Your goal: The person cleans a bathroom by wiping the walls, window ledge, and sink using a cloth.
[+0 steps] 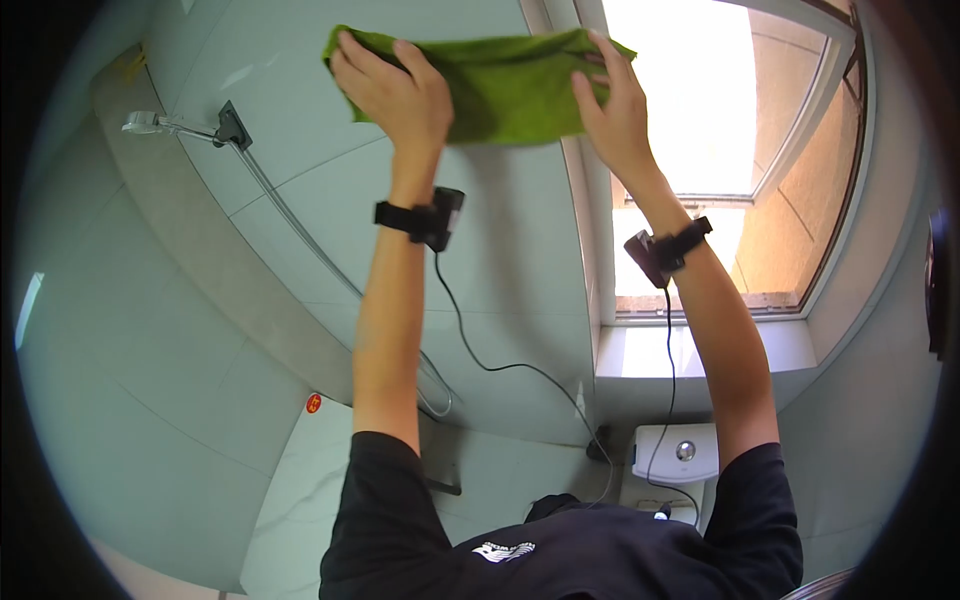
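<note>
A green cloth [510, 95] is stretched sideways between my raised hands, in front of the tiled wall. My left hand [405, 100] grips its left end, with the fingers toward the upper left corner. At the right end, my right hand [615, 110] holds the cloth near its upper corner, fingers partly bent around it. The middle of the cloth hangs slightly creased. Each wrist wears a black strap with a small box, the left box [445, 218] and the right box [650, 258], and a thin cable runs down from each.
A hand shower [145, 122] sits on a wall bracket to the left, its hose hanging down. On the right is a window [690, 110] with an opened pane and a sill [700, 350]. Below it stands a white toilet cistern [655, 455]. The loose cables cross in front of the wall.
</note>
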`<state>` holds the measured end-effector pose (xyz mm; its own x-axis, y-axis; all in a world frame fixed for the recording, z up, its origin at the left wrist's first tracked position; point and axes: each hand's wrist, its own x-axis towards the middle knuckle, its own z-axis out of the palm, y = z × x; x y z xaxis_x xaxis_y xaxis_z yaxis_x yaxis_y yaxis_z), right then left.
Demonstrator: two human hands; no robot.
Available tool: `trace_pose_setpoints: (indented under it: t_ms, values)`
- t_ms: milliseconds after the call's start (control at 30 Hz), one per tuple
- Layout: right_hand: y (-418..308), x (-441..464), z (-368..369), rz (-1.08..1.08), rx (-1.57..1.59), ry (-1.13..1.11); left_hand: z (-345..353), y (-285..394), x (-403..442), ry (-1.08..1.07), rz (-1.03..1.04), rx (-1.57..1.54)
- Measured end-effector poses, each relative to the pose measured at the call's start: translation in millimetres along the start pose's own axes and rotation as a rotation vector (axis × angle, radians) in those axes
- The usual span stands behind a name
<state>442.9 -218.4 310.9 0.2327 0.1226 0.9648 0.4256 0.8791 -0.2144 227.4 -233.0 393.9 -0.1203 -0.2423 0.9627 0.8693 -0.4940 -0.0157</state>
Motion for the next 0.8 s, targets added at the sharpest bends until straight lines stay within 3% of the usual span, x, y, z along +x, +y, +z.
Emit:
trace_pose_setpoints:
  t_ms: [67, 133, 167, 267, 367, 433, 467, 600, 700, 800]
  values:
    - [-2.1, 36.4, 19.9, -0.123, -0.075, 0.061, 4.2, -9.9, 32.3, 0.047, -0.037, 0.027]
    - [-9.4, 58.8, 42.6, -0.049, -0.146, 0.039, 13.2, -20.7, 44.8, 0.053, -0.027, 0.097]
    - [-9.5, 67.5, 51.8, 0.065, -0.116, -0.101, 19.3, -28.1, 46.3, 0.040, 0.003, 0.154]
    - [-22.2, 63.5, 80.4, 0.024, -0.282, -0.034, 42.1, -54.3, 35.0, 0.000, 0.114, 0.226]
    - [-15.1, 56.3, 90.9, -0.031, -0.215, 0.022, 70.1, -78.5, 2.5, -0.028, 0.174, 0.175]
    - [-9.2, 54.0, 89.3, -0.082, -0.178, 0.035, 70.1, -67.9, -6.5, -0.059, 0.047, 0.223]
    - [-5.1, 51.9, 88.6, -0.118, -0.150, 0.041, 68.7, -62.8, -6.3, -0.078, -0.017, 0.248]
    - [1.4, 29.3, 83.8, -0.070, -0.080, -0.043, 69.7, -65.9, -18.8, -0.050, 0.097, 0.212]
    - [12.9, -7.0, 80.3, -0.034, -0.305, -0.080, 49.9, -64.1, -56.3, -0.084, 0.127, 0.159]
    - [14.6, -50.3, 73.2, -0.022, -0.252, -0.082, 21.6, -56.1, -103.0, -0.189, 0.079, 0.129]
